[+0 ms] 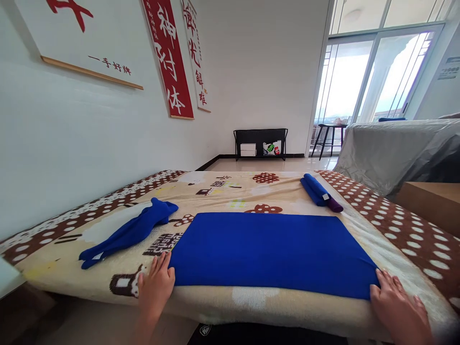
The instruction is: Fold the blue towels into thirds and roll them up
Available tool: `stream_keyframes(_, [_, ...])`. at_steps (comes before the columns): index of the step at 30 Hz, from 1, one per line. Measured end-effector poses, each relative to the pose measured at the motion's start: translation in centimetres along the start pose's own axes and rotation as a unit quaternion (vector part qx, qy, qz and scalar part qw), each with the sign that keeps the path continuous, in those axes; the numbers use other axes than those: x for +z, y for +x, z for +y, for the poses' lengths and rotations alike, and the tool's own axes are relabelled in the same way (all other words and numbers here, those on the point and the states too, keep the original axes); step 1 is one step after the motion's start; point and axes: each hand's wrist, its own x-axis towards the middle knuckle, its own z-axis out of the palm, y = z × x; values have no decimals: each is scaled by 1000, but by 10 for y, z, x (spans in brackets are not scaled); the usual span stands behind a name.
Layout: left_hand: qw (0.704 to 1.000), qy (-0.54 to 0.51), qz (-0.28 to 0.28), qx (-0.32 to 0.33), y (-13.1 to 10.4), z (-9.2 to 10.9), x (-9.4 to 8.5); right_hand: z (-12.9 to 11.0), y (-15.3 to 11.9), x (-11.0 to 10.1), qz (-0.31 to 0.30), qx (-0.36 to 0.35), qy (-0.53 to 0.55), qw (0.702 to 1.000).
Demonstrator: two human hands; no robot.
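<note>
Centrally, one flat blue cloth (273, 251), smooth, lay spread on a patterned blanket (258, 299), its long axis running crosswise before me from one hand to the other. Item: my left hand (158, 275), which rested at the cloth's left end, toward the near corner; its fingers were straight and close together, the thumb apart, nothing clasped. Item: my right hand (400, 299), set at the cloth's near right corner, fingers extended and slightly parted, thumb beside the corner, no fabric gathered up. The cloth thus lay to the right of my left fingers and to the left of my right; neither hand was plainly nearer, each being at a short end. Item: one crumpled blue piece (131, 235), left of the cloth, slantwise. Item: one blue roll (314, 188), beyond the cloth's far right corner, a purple piece (336, 205) against its near end. Item: one black rack (260, 141), well beyond the cloth, on the floor.
</note>
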Motion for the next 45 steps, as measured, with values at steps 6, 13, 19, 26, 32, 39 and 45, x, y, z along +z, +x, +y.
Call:
stream_keyframes(6, [990,-54,-12,129,-4,88,-37,-121,29,-42,-11,-118,78,990])
stream_keyframes(13, [925,-161,-173,299,-41,245,-49,-274,20,-67,-232,-258,202,916])
stream_keyframes(19, [935,-122,-159,291,-32,226,-23,-236,33,-45,-241,-180,135,944])
stream_keyframes(26, [991,-36,-76,100,17,69,-2,-54,45,-3,-163,-80,-7,983])
stream_keyframes(32, [993,-24,-81,78,17,32,0,-8,38,9,-132,27,-15,991])
stream_keyframes(39, [964,-81,-132,218,17,166,-36,-158,82,-33,-209,-118,87,967])
stream_keyframes(45, [916,-118,-195,331,16,297,-14,-288,93,-35,-293,-310,188,885])
